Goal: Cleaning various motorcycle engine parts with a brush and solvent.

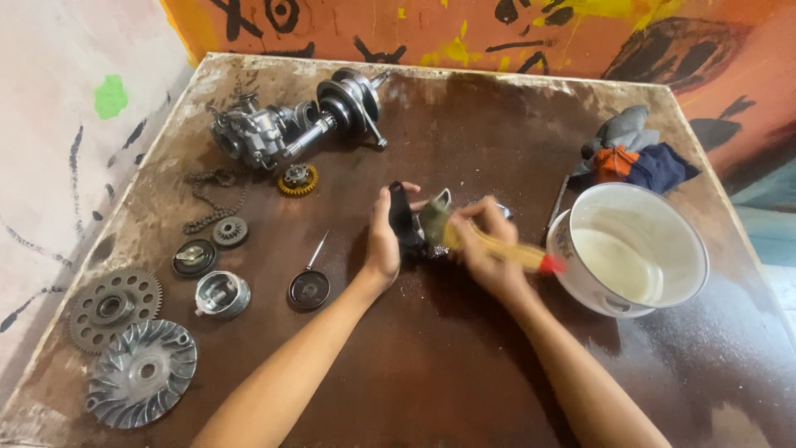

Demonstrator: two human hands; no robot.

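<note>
My left hand [383,241] grips a black, oblong engine part [402,217] held upright over the middle of the brown table [464,373]. My right hand [485,245] holds a paintbrush [497,247] with a yellow wooden handle and red tip, its dirty bristles [434,217] pressed against the black part. A small metal piece [497,207] shows just behind my right hand.
A white bowl [634,249] with pale liquid stands at the right, rags [634,153] behind it. At the left lie a crankshaft [352,104], a carburettor-like assembly [253,133], a chain [211,199], gears [112,307], a finned pulley disc [141,373] and small round parts [308,289].
</note>
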